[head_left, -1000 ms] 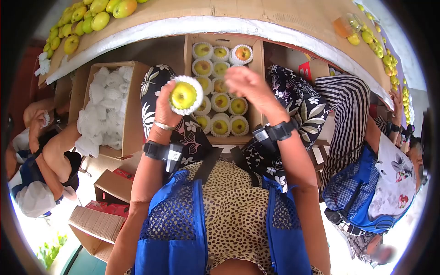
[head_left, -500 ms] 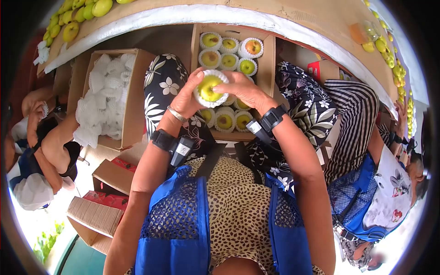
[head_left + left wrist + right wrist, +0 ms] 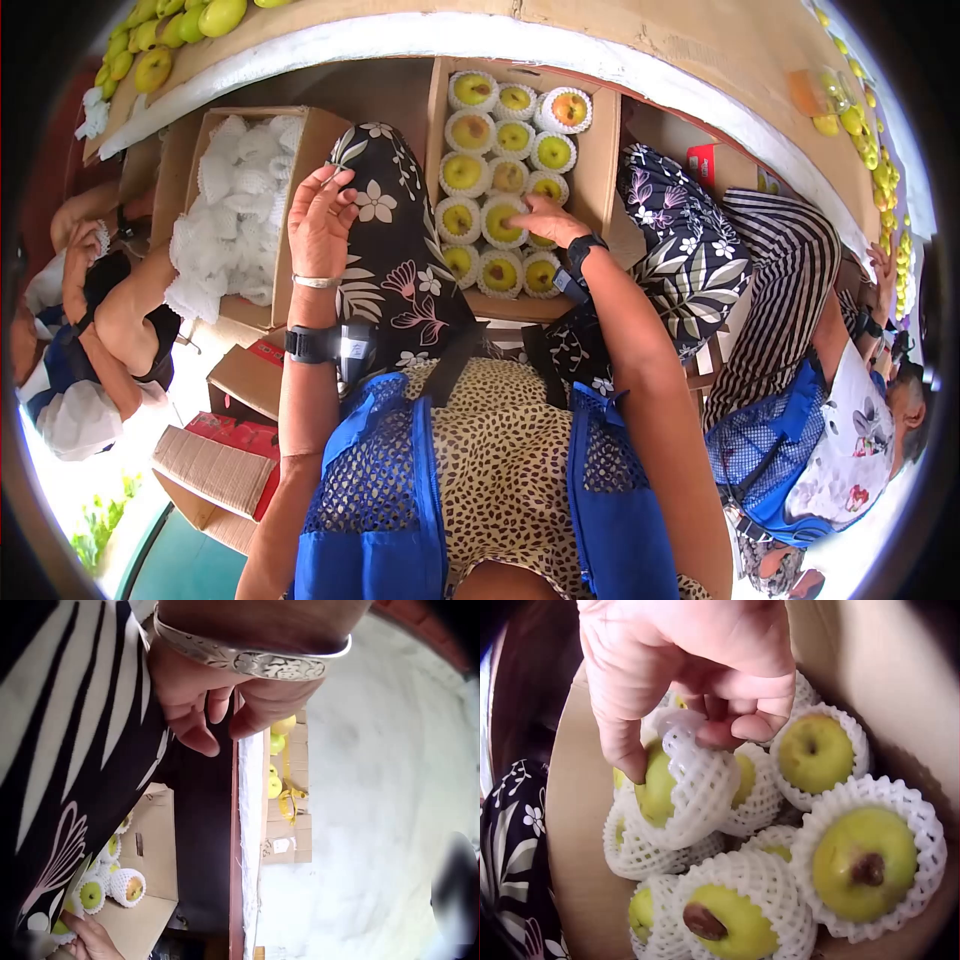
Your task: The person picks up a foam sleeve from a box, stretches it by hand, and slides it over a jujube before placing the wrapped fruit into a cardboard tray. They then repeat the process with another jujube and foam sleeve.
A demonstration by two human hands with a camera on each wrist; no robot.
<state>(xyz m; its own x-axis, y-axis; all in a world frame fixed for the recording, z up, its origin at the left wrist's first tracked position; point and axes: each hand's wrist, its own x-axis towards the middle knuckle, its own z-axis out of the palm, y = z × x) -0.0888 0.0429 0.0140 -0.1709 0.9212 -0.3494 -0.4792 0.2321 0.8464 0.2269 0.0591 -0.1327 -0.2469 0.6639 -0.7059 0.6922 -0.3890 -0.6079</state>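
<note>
My right hand (image 3: 535,215) reaches into the open cardboard box (image 3: 603,170) of yellow-green fruit, each in a white foam net. In the right wrist view its thumb and curled fingers (image 3: 739,727) pinch the net of one wrapped fruit (image 3: 664,791), which lies tilted on top of other wrapped fruit in the box. The same fruit (image 3: 503,222) sits in the middle rows in the head view. My left hand (image 3: 322,210) is raised over my floral-clad knee, beside the box of foam nets (image 3: 235,200). Its fingers (image 3: 202,739) hang loosely curled and hold nothing.
A long board (image 3: 640,25) with loose yellow-green fruit (image 3: 180,30) runs across the far side. A person in stripes and a blue vest (image 3: 790,300) crouches at right, another person (image 3: 100,320) at left. Flat cardboard boxes (image 3: 215,480) lie at lower left.
The wrapped fruit went from my left hand to my right, then down into the fruit box. My left hand let go and moved left toward the box of nets.
</note>
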